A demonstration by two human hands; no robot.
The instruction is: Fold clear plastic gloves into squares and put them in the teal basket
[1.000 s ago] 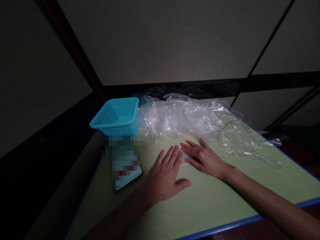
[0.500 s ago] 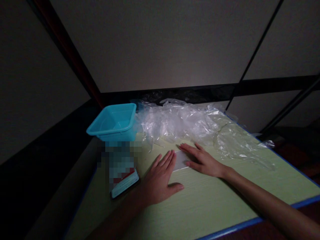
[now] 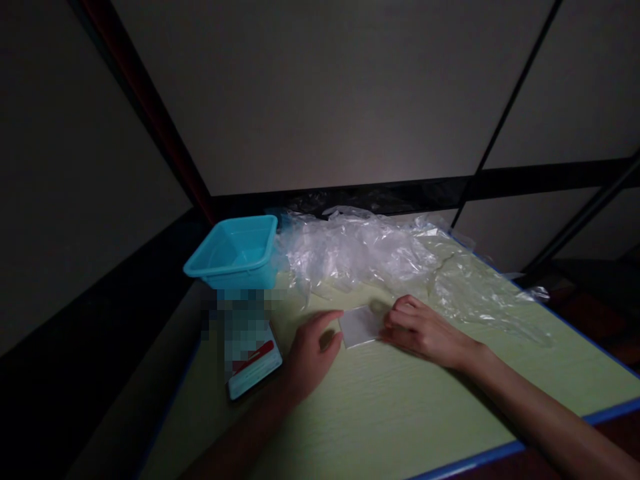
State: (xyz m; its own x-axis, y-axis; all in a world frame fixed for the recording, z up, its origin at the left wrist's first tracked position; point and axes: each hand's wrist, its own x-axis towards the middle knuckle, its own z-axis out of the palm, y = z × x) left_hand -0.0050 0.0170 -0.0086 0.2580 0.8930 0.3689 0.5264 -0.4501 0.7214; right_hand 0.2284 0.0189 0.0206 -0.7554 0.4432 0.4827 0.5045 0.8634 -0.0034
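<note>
A small flat whitish rectangle [image 3: 359, 327], perhaps a packet or card, lies on the pale green table [image 3: 380, 413] between my hands. At its left edge is my left hand [image 3: 313, 353], thumb and fingers apart in a C shape, the fingertips by its left corners. My right hand [image 3: 420, 330] is curled with its fingertips at the right end of the rectangle, covering that end. Behind both hands spreads a heap of crumpled clear plastic bags [image 3: 360, 247].
A blue plastic basin [image 3: 235, 257] stands at the table's back left. In front of it lies a phone-like device [image 3: 255, 370], partly blurred by pixels. Light cabinet panels [image 3: 325, 93] rise behind the table, whose edge is blue.
Both hands were flat on the rectangle; my left hand has drawn back and bent its fingers, my right hand has curled. More of the rectangle shows. The view has shifted slightly.
</note>
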